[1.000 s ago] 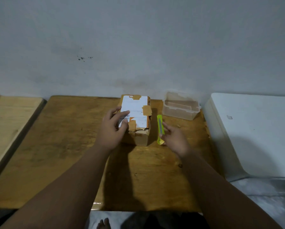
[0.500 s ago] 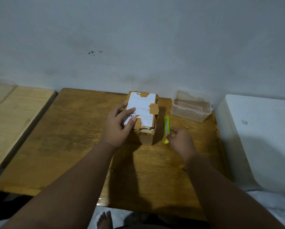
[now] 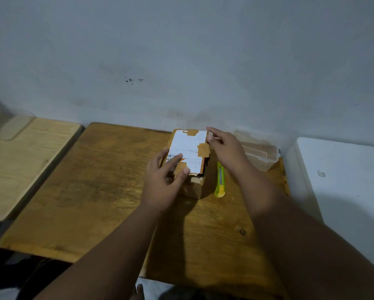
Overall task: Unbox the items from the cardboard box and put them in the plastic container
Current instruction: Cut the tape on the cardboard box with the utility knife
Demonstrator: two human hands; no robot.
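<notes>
Left hand over cardboard box (contents hidden)

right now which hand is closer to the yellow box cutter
Right. The right hand hovers just above and behind the yellow box cutter, empty and open. The left hand rests on the cardboard box, across it from the cutter.

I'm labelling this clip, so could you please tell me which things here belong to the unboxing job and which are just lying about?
Part of the job:
cardboard box
plastic container
yellow cutter
left hand, resting on the box
right hand, open, at the box's far right edge

Just lying about:
wooden table
white appliance
pale wooden board
</notes>
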